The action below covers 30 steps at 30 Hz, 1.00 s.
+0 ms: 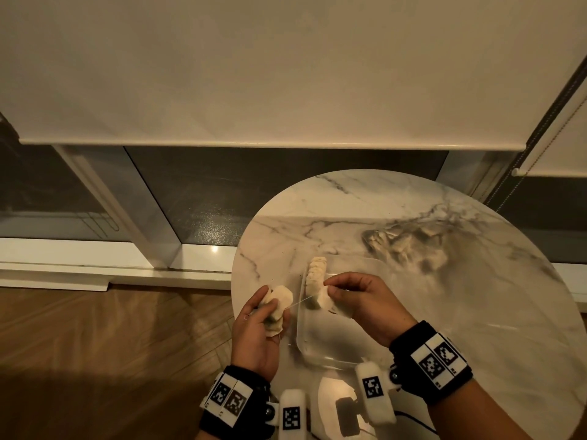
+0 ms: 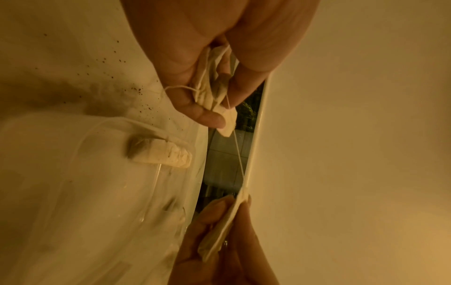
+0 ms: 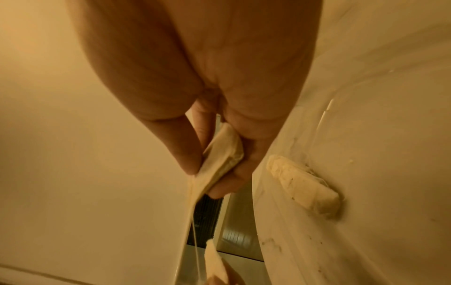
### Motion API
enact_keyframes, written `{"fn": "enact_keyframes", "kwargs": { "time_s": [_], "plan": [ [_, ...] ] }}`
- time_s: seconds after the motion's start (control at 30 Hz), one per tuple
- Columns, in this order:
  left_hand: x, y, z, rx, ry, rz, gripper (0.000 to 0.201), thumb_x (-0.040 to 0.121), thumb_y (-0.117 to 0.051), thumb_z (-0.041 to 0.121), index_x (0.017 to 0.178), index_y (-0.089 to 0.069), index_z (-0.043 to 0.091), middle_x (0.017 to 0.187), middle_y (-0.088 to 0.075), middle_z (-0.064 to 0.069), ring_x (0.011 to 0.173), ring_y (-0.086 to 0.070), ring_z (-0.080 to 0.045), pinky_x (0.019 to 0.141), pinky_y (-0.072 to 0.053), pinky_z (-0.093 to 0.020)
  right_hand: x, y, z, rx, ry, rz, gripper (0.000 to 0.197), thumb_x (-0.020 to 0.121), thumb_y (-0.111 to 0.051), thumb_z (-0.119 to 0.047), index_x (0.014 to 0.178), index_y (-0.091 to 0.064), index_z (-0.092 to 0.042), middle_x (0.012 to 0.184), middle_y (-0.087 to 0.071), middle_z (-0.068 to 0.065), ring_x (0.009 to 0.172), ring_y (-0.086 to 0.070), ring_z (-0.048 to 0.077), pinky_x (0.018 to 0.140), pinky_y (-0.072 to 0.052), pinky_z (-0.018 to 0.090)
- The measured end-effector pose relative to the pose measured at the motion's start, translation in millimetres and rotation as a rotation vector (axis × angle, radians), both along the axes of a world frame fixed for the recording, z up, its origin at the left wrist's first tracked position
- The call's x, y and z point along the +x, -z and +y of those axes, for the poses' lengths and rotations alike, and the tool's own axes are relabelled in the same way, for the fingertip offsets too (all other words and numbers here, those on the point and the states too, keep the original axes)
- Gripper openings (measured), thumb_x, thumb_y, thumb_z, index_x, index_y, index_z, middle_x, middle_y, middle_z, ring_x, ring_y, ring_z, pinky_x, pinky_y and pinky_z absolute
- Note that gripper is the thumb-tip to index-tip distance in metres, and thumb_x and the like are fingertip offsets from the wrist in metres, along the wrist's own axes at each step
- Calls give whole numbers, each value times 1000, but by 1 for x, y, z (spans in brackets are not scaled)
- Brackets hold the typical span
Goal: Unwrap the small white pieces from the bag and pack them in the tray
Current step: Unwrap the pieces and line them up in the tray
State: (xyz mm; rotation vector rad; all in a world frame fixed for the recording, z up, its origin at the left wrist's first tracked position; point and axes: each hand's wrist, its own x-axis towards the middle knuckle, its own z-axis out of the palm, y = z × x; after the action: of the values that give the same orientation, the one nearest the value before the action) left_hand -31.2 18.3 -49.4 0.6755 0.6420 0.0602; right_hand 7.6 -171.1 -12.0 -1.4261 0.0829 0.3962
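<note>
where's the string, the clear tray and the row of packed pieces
string [image 1: 293, 304]: head view, middle of the thread stretched between the hands
clear tray [image 1: 320, 360]: head view, near rim
row of packed pieces [image 1: 316, 271]: head view, middle of the row standing in the tray
</note>
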Motion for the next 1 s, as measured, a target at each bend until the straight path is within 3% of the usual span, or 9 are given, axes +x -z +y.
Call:
{"fn": "enact_keyframes", "kwargs": {
  "time_s": [0.13, 0.27, 0.47, 0.6, 0.73, 0.83, 0.93, 1.0],
  "plan": [
    [2, 2, 6, -41, -35, 2, 28, 93, -55, -7, 109, -67, 12, 120, -63, -15, 104, -63, -31, 59, -61, -29, 3, -2, -1, 135, 45, 49, 11, 91, -60, 9, 95, -68, 4, 80, -72, 13, 72, -70, 20, 66, -58, 31],
    [6, 8, 13, -68, -75, 31, 27, 94, -53, -6, 107, -67, 13, 122, -61, -15, 100, -61, -31, 55, -59, -28, 5, -6, -4, 264, 74, 81, 15, 91, -56, 10, 94, -66, -1, 82, -67, 19, 74, -68, 27, 64, -59, 34],
    [9, 15, 29, -151, -133, 50, 26, 96, -50, -5, 107, -66, 12, 133, -56, -20, 101, -59, -31, 53, -59, -27, 13, -14, -14, 348, 122, 81, 21, 90, -53, 10, 97, -69, -1, 81, -71, 12, 75, -70, 26, 64, -59, 30],
    [10, 16, 28, -174, -129, 43, 26, 96, -51, -5, 107, -66, 12, 137, -54, -20, 103, -59, -31, 54, -59, -28, 16, -7, -14, 140, 158, -30, 19, 84, -65, 10, 91, -75, -4, 81, -72, 10, 78, -67, 23, 69, -54, 33],
    [9, 18, 26, -191, -132, 47, 26, 94, -53, -6, 108, -67, 11, 138, -54, -20, 108, -58, -33, 55, -60, -29, 22, 1, -9, -124, 119, -149, 19, 78, -76, 7, 93, -75, -4, 79, -74, 10, 72, -68, 18, 63, -56, 26],
    [9, 18, 26, -202, -133, 44, 26, 95, -52, -6, 108, -66, 11, 138, -55, -20, 107, -59, -33, 55, -59, -29, 36, 13, -6, -323, 18, -125, 19, 77, -80, 3, 93, -75, -6, 82, -74, 15, 71, -69, 22, 67, -59, 39],
    [8, 19, 27, -193, -134, 46, 27, 94, -52, -6, 108, -67, 12, 138, -55, -20, 105, -60, -32, 55, -59, -28, 55, 30, -6, -660, -176, -93, 18, 78, -83, -7, 94, -76, -12, 78, -69, 1, 70, -66, 15, 63, -57, 26],
    [7, 20, 28, -187, -138, 44, 27, 94, -53, -6, 108, -67, 12, 137, -56, -19, 104, -60, -31, 55, -59, -28, 64, 39, -5, -806, -284, -54, 18, 77, -83, -12, 95, -78, -13, 80, -71, 1, 74, -68, 16, 70, -60, 28]
  ]
}}
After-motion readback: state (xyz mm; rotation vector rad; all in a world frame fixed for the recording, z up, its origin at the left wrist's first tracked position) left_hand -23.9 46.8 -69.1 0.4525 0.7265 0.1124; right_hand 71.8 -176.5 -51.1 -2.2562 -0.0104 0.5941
